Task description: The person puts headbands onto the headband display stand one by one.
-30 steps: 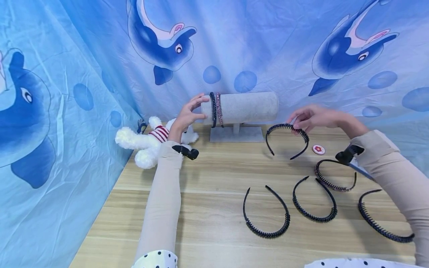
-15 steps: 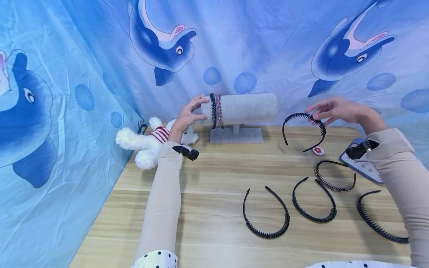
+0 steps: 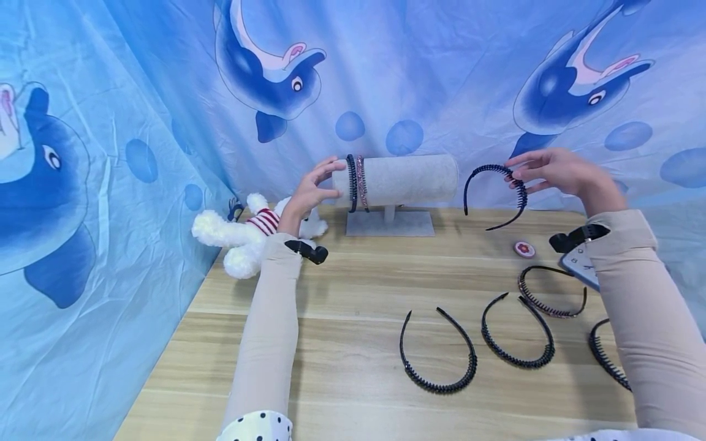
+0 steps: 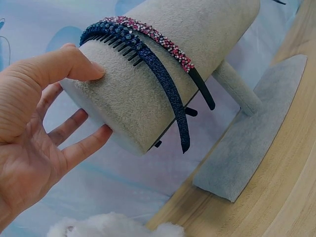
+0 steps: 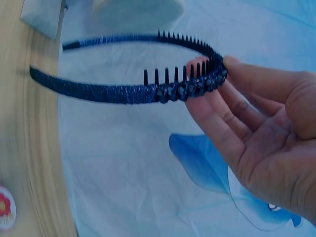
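In the head view my left hand (image 3: 310, 188) grips the left end of a grey velvet roll (image 3: 413, 179) on a display stand. Its thumb lies on the cloth and its other fingers reach round the end. Near that hand a dark blue beaded headband (image 4: 165, 94) sits over the roll, beside a pink and silver beaded headband (image 4: 165, 43). To the right of the roll, my right hand (image 3: 565, 173) pinches another dark blue toothed headband (image 5: 123, 94) by its beaded top, in the air. The open ends of this headband point left in the right wrist view.
Several more headbands lie at the front right, among them a black one (image 3: 441, 388) and a pinkish one (image 3: 543, 304). A flower badge (image 3: 524, 248) and a partly covered grey-blue thing (image 3: 579, 263) are behind. A white plush toy (image 3: 242, 260) lies left.
My right hand has lifted the headband up and to the right, away from above the table beside the stand. The left hand stays at the end of the roll.
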